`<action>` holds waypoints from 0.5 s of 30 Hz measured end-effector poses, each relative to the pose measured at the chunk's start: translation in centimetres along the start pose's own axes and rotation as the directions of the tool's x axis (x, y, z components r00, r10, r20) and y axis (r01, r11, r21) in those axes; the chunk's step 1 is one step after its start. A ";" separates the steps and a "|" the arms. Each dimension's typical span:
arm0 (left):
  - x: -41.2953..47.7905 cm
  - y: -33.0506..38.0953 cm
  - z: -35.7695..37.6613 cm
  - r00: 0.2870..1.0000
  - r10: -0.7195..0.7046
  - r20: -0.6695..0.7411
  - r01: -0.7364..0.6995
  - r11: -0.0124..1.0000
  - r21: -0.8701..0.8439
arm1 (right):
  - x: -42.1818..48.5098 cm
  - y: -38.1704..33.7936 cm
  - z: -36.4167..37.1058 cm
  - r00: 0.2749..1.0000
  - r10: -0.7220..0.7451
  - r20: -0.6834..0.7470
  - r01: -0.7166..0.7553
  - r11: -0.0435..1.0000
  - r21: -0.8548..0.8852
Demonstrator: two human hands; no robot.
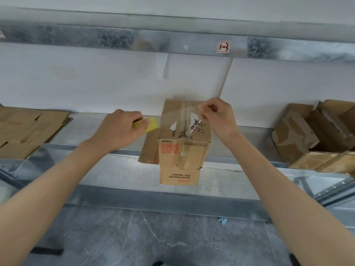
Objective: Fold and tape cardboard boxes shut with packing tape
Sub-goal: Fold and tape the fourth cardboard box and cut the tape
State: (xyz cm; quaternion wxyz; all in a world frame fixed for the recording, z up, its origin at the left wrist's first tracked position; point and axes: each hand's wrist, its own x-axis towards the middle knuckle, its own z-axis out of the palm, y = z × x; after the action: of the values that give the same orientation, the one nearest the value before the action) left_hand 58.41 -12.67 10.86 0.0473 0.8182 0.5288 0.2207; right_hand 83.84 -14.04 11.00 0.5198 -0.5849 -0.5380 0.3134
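a cardboard box (183,150) stands at the front edge of a metal shelf (107,129), its top closed. one flap (179,175) hangs down past the shelf lip and another (149,148) sticks out on its left side. the left hand (119,127) has its fingers curled round a yellow tape roll (148,124), held just left of the box's top left edge. the right hand (219,118) pinches the free end of a clear tape strip (178,114) between thumb and fingertips, over the top right edge. the strip runs taut between the two hands across the top of the box; whether it touches the cardboard cannot be told. bare shelf lies open on both sides of the box. flattened cardboard (28,129) lies well apart at the left end, and an open box (317,139) sits well apart at the right, jutting over the front edge. a wall stands close behind the box. an upper beam (96,37) carries a label (223,47) reading 1-3. grey floor (153,237) shows below.
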 end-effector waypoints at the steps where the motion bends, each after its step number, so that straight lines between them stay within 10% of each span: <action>1: -0.3 -0.4 -0.2 1.000 -0.006 -0.005 0.006 1.000 0.010 | 0.0 0.4 -0.7 1.000 0.010 -0.026 -0.010 1.000 0.001; 10: -2.7 -2.3 1.5 0.991 -0.099 0.090 0.118 0.964 -0.240 | -2.0 5.0 -3.2 0.988 0.148 -0.046 -0.150 0.988 -0.046; 15: -1.8 -2.2 1.6 0.986 -0.122 0.110 0.115 0.991 0.068 | -2.8 6.5 -3.4 0.975 0.210 -0.077 -0.210 0.978 0.006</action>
State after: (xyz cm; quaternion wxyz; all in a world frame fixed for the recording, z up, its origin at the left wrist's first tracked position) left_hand 56.54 -13.07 8.16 0.0654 0.7977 0.5794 0.1542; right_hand 88.35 -16.91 5.17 0.5035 -0.6507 -0.4530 0.3433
